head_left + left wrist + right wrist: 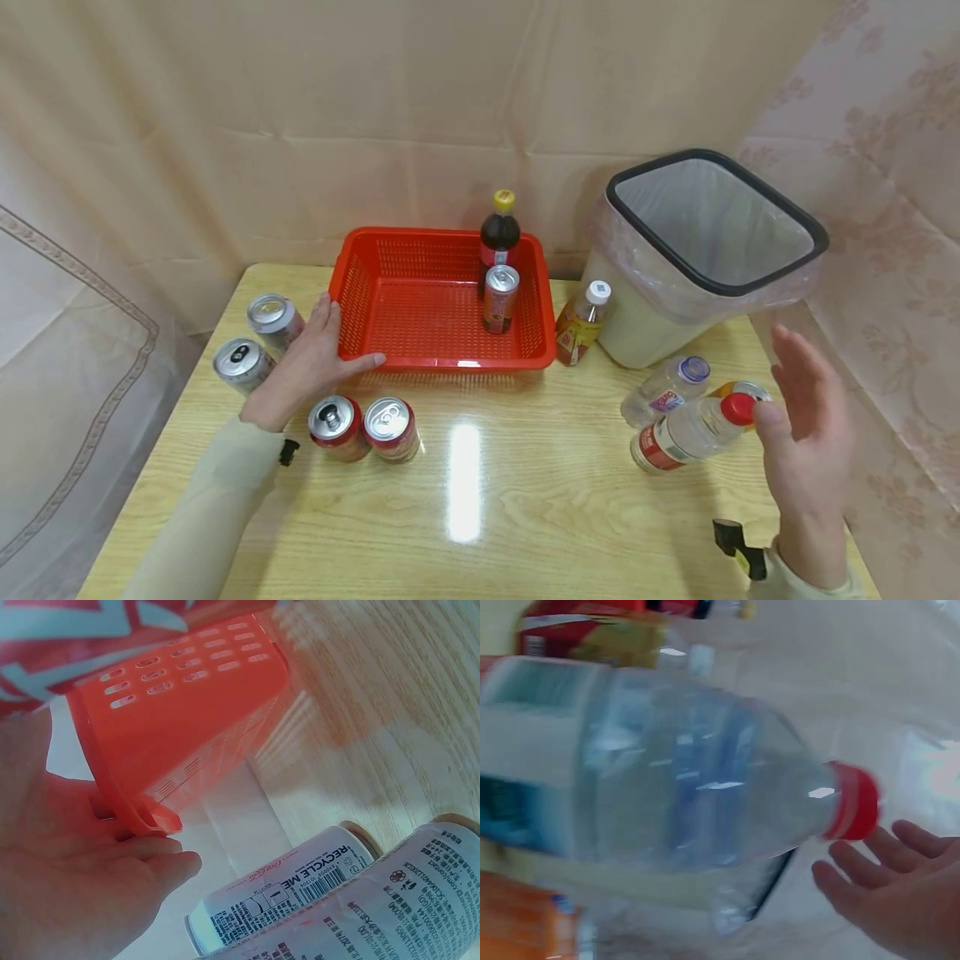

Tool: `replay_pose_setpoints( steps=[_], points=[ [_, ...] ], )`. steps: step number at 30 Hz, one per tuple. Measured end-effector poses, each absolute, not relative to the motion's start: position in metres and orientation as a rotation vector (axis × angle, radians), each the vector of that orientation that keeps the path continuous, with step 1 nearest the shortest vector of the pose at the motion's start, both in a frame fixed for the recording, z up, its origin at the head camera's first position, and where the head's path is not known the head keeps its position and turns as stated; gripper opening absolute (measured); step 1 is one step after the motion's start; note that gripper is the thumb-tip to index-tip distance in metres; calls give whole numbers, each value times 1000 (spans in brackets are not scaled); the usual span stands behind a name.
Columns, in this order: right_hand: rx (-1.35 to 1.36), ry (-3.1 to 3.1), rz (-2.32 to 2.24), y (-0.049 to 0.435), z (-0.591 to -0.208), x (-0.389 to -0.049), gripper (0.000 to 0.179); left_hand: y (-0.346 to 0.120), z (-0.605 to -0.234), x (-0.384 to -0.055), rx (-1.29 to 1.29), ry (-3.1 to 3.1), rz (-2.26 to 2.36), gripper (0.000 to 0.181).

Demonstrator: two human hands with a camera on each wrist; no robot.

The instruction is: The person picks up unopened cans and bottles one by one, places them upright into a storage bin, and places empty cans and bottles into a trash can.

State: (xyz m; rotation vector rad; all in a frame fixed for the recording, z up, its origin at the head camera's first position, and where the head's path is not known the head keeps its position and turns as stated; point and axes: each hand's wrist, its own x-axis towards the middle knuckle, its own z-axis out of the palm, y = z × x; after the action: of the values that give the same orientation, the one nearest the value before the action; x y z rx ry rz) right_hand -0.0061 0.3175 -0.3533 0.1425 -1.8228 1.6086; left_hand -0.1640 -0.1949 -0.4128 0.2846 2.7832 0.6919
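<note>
My left hand [311, 354] rests on the near left corner of a red plastic basket [442, 364], fingers extended along the left rim and thumb over the front rim. In the left wrist view, some fingers pass behind the basket's rim [120, 799]. Inside the basket stand a dark cola bottle [500, 229] with a yellow cap and a slim can [501, 304]. My right hand [810, 425] is raised at the right with fingers apart, holding nothing. Beside it is a clear bottle [686, 433] with a red cap [853, 801]; I cannot tell if they touch.
Two silver-topped cans [273, 321] stand left of the basket, two red cans [390, 429] in front. A tea-coloured bottle [581, 325] is between basket and lined bin [637, 329]. A purple-capped bottle [663, 392] and an orange can [750, 390] are near the right hand.
</note>
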Motion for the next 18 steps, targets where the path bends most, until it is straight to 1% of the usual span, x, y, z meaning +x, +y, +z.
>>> replay_pose_setpoints(
  steps=[4, 6, 12, 18],
  points=[
    [190, -1667, 1833, 326, -375, -6, 78, -195, -413, -164, 282, 2784, 701, 132],
    [172, -1662, 1857, 328, -384, -6, 84, -195, -413, -164, 282, 2785, 704, 133],
    [-73, -1834, 1805, 328, -403, -5, 92, -195, -414, -164, 281, 2787, 695, 132],
    [-225, -1884, 1796, 322, -419, -8, 100, -196, -416, -165, 275, 2787, 685, 132]
  ],
)
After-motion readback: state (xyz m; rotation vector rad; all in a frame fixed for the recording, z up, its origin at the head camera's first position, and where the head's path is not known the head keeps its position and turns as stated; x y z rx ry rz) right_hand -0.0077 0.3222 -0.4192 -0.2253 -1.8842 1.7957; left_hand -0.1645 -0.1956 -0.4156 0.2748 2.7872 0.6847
